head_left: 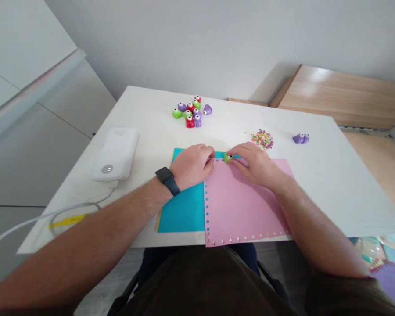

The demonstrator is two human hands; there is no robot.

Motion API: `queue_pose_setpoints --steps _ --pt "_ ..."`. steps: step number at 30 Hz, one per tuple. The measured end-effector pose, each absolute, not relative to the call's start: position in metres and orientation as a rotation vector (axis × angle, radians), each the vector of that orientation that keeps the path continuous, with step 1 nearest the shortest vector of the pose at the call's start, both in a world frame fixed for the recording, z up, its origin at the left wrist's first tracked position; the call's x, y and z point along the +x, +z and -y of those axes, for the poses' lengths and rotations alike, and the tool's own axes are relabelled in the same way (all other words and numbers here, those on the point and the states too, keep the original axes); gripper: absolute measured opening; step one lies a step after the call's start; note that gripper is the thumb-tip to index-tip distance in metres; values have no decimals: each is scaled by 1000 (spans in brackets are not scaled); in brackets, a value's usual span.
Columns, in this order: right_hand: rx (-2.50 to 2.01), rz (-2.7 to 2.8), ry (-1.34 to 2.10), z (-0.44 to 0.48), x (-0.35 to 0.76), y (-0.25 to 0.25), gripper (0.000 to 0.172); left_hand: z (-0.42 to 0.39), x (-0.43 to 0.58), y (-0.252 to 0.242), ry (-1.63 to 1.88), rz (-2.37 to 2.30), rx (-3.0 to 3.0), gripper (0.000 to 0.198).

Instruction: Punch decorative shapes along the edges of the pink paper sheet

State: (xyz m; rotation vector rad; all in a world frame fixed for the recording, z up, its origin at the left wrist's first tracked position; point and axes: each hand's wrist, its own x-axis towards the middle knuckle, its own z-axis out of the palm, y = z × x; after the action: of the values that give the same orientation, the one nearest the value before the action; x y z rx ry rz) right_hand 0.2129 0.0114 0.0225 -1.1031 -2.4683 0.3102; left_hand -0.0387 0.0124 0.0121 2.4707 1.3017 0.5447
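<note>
A pink sheet of paper (246,202) lies on the table, with small cut-out shapes along its left, bottom and part of its top edge. Beneath it a blue sheet (184,215) sticks out to the left, with a yellow edge showing. My left hand (195,162), with a dark watch on the wrist, is closed at the pink sheet's top left corner. Between the thumb and fingers of my right hand (255,163) is a small green craft punch (228,158) with a white eye-like button, set at the sheet's top edge.
Several red, green and purple punches (190,122) cluster at the back of the white table (151,114). A pile of coloured paper bits (263,139) and purple punches (301,138) lie to the right. A white power bank (116,153) with a cable (66,210) is at left.
</note>
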Motion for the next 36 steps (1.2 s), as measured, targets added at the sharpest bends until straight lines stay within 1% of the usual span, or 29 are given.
queue_pose_setpoints --steps 10,21,26,33,36 --pt "-1091 2463 363 -10 213 24 18 -13 -39 12 528 -1281 2488 19" --pt "-1039 2459 328 -11 213 22 16 -13 -38 12 519 -1295 2484 20" --pt "-1026 2446 302 -10 213 24 20 -13 -38 12 539 -1296 2474 20" --pt "-976 2386 235 -6 213 34 21 -14 -39 6 692 -1262 2514 20" --pt "-946 2375 212 -5 214 35 22 -13 -39 6 787 -1211 2530 25"
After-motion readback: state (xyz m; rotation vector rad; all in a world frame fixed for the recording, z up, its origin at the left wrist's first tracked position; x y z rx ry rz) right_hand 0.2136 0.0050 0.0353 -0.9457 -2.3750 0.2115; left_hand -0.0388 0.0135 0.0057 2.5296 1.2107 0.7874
